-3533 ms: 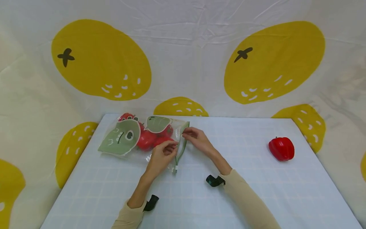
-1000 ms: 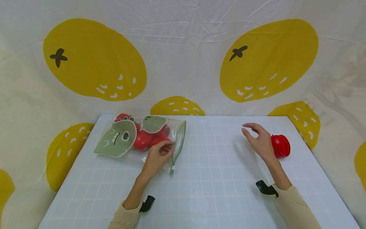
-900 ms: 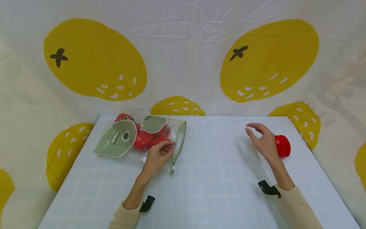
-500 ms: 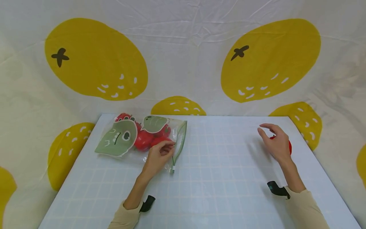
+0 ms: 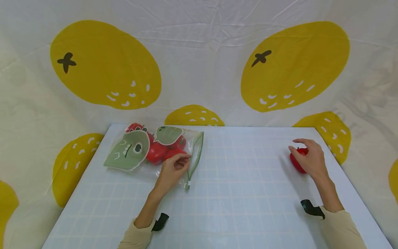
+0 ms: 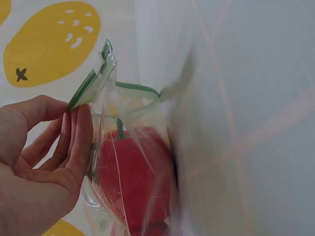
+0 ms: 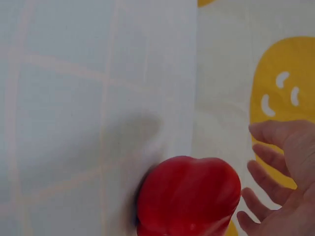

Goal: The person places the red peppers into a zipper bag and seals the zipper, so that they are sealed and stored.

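My left hand point(image 5: 173, 170) pinches the green zip edge of a clear zip bag point(image 6: 93, 83) between thumb and fingers, so the mouth gapes in the left wrist view. Printed with green cartoon shapes, the bag lies at the table's left and holds several red vegetables, among them a red bell pepper point(image 6: 133, 172). On the right side of the table sits a loose red bell pepper point(image 7: 189, 194). Above it hovers my right hand point(image 5: 312, 159), fingers spread and slightly bent; the right wrist view shows a gap between fingers and pepper. The hand partly hides that pepper in the head view.
A white slider point(image 5: 188, 183) sits at the near end of the bag's zip. The table point(image 5: 236, 193) has a pale blue checked cover. Behind it hangs a white cloth point(image 5: 199, 69) with yellow fruit prints.
My right hand has left the bag's opening and travelled right until it is over the loose bell pepper. My left hand keeps its pinch on the bag edge.
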A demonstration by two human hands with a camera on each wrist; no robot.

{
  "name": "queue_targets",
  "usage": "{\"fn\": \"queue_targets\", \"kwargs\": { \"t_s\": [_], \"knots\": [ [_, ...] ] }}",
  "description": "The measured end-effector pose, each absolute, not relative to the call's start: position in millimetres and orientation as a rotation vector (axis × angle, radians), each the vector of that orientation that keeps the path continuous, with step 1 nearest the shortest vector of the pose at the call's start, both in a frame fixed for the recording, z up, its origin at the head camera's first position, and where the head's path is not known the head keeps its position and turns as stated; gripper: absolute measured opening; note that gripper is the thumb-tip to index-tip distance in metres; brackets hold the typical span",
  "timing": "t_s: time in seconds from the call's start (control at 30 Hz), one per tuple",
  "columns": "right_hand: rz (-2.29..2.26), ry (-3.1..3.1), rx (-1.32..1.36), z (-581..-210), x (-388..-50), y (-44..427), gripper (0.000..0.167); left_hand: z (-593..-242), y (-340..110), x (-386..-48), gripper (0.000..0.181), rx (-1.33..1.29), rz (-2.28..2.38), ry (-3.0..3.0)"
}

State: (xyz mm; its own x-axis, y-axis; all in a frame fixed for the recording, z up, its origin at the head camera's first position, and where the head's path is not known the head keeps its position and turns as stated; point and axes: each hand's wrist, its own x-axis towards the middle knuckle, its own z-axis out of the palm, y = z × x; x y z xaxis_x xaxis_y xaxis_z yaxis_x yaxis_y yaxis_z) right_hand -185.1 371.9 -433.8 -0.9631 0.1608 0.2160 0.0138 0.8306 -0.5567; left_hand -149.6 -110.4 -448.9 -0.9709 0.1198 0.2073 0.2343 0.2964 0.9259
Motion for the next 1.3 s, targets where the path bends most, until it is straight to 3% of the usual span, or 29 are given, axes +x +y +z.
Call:
{"fn": "queue_targets", "kwargs": {
  "t_s": [0.33, 0.7, 1.3],
  "knots": [
    [0.787, -2.851, -0.065, -439.9, -181.1, 390.0, 0.044, -449.9, -111.3, -149.7, 0.027, -0.334, -1.778, -2.453],
    [0.795, -2.942, 0.122, -433.9, -175.2, 406.5, 0.035, -450.2, -110.3, -149.6, 0.024, -0.335, -1.791, -2.439],
    [0.789, -3.037, -0.109, -426.5, -162.3, 422.0, 0.065, -450.7, -110.0, -149.4, 0.023, -0.324, -1.780, -2.439]
  ]
}}
